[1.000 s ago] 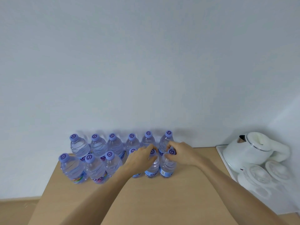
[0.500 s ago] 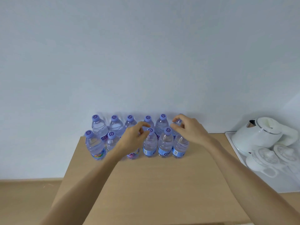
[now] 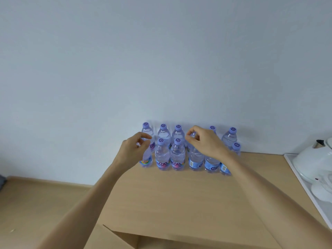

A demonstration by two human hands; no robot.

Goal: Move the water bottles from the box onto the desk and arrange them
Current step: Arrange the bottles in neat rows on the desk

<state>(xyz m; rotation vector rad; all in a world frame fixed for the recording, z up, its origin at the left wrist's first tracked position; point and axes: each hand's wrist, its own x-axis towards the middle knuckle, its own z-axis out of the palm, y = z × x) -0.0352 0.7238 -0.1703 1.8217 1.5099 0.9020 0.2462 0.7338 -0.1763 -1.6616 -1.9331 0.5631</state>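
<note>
The water bottles (image 3: 179, 153) stand upright in two rows at the far edge of the desk (image 3: 179, 198), hard against the wall (image 3: 161, 60) at twelve o'clock from me. The back row shows its purple caps above the front row; the front row shows its labels. They are packed shoulder to shoulder, though a small gap shows in the front row between the third and fourth bottle.

My left hand (image 3: 133, 153) hangs in front of the leftmost front bottle (image 3: 147, 159) at about eleven o'clock, fingers curled loosely with thumb and forefinger near each other. I judge it empty, though I cannot tell whether the fingertips touch the bottle's neck. My right hand (image 3: 206, 143) is at one o'clock, in front of the fourth and fifth bottles, thumb and forefinger pinched close near a cap I cannot see. Whether it grips that cap or merely hovers by it, I cannot tell.

At six o'clock, the open flaps of the cardboard box (image 3: 143, 238) show at the bottom edge; its inside is out of view. At three o'clock a white kettle (image 3: 312, 159) sits on a white tray (image 3: 305, 191), well apart from the bottles.

I judge this the arranging step, near the end. What the next move calls for is light touches at the caps to close the gap and square the rows without toppling a neighbour.
</note>
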